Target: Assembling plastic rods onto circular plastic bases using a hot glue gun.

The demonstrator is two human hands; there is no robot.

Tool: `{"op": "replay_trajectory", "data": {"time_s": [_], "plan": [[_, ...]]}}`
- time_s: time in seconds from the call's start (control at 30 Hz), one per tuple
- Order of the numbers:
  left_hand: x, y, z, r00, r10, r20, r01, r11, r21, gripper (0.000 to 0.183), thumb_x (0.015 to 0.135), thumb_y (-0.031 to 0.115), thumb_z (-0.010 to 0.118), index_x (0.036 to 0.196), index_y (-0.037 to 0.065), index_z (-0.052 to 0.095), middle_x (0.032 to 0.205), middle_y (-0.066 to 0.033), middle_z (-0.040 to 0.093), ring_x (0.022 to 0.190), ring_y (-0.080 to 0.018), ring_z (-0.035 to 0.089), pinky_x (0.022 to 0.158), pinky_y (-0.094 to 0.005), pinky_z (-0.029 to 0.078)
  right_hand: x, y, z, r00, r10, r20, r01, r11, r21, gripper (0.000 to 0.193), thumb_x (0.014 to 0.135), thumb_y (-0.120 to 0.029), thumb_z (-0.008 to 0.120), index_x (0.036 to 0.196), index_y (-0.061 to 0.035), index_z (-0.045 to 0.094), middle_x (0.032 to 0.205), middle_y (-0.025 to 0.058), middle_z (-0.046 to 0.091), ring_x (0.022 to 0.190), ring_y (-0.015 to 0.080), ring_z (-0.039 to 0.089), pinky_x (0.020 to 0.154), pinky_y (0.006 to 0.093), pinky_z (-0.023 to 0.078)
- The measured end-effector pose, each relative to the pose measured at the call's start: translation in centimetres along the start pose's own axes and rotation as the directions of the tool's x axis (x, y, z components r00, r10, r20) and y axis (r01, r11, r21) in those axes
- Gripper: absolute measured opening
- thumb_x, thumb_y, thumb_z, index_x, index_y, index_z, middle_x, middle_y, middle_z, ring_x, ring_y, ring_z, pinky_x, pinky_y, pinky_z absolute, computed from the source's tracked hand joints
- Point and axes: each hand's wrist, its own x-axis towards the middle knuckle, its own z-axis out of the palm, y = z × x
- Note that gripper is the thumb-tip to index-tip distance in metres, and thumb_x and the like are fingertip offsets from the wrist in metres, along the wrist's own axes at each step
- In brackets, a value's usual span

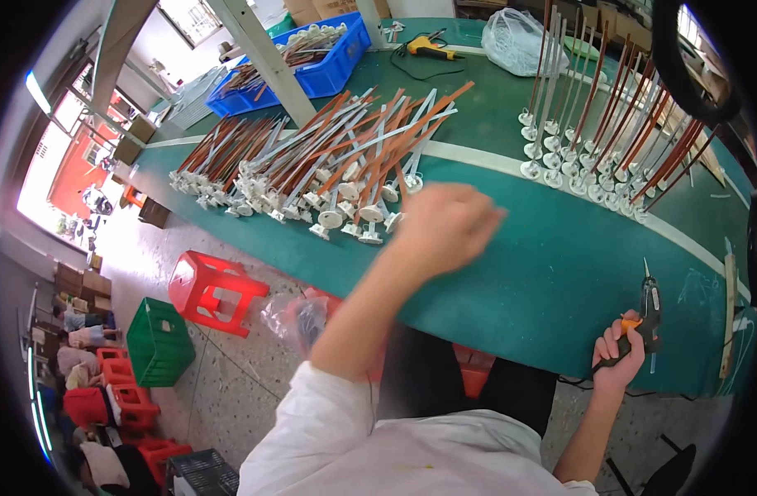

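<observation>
My left hand [445, 227] hovers blurred over the green table [544, 273], right beside a heap of white and orange-brown strips with round white bases [329, 157]. Its fingers look curled, and I cannot tell whether it holds anything. My right hand [620, 354] grips a black glue gun with an orange trigger [647, 310] at the table's near edge, nozzle pointing up. A second group of the same strips [602, 140] stands upright on their bases at the far right.
A blue bin [329, 70] with more parts sits at the back left, beside a yellow and black tool [428, 47] and a clear plastic bag [515, 37]. A red stool [213, 289] and a green crate [159, 343] stand on the floor.
</observation>
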Motion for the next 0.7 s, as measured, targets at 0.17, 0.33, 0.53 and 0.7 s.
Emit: {"op": "replay_trajectory", "data": {"time_s": [0.17,0.33,0.53,0.7], "plan": [[-1.4,-10.4,-10.6,0.930,-0.292,-0.221,0.366,0.724,0.585,0.016,0.080,0.019,0.068,0.089,0.006,0.071,0.091,-0.0148,0.069,0.087,-0.0363,0.065,0.078,-0.0451,0.052,-0.2,0.0,0.3,0.999,0.042,-0.026,-0.043,0.998,-0.054,0.026,0.090,-0.010,0.052,0.115,-0.0046,0.048,0.077,0.0062,0.049,0.050,0.0086,0.039,0.044,0.0229,0.035],[-2.7,-16.0,-13.5,0.807,-0.591,-0.009,0.291,0.384,0.876,0.013,0.080,0.012,0.062,0.086,0.005,0.072,0.091,-0.0166,0.070,0.089,-0.0378,0.068,0.080,-0.0488,0.053,-0.1,0.1,0.8,0.999,0.034,0.005,-0.034,0.994,-0.105,0.025,0.090,-0.011,0.052,0.114,-0.0054,0.049,0.077,0.0058,0.050,0.050,0.0091,0.040,0.045,0.0233,0.035],[-1.7,-14.1,-16.2,0.856,-0.476,-0.201,0.365,0.284,0.887,0.019,0.086,0.014,0.056,0.077,0.006,0.071,0.079,-0.0171,0.070,0.071,-0.0364,0.069,0.064,-0.0453,0.053,-0.3,0.1,1.1,0.996,0.041,0.083,-0.038,0.999,-0.033,0.022,0.092,-0.014,0.051,0.111,-0.0030,0.052,0.088,0.0079,0.055,0.063,0.0098,0.048,0.050,0.0221,0.038],[-4.9,-5.7,-14.6,0.738,-0.616,-0.275,0.585,0.787,-0.193,0.038,0.102,0.027,0.048,0.086,0.000,0.070,0.073,-0.0081,0.067,0.059,-0.0177,0.060,0.055,-0.0307,0.044,-1.8,1.3,3.1,0.990,-0.062,0.127,0.117,0.863,-0.491,0.034,0.084,-0.014,0.059,0.114,0.0006,0.057,0.104,0.0118,0.060,0.085,0.0176,0.057,0.069,0.0278,0.046]]}}
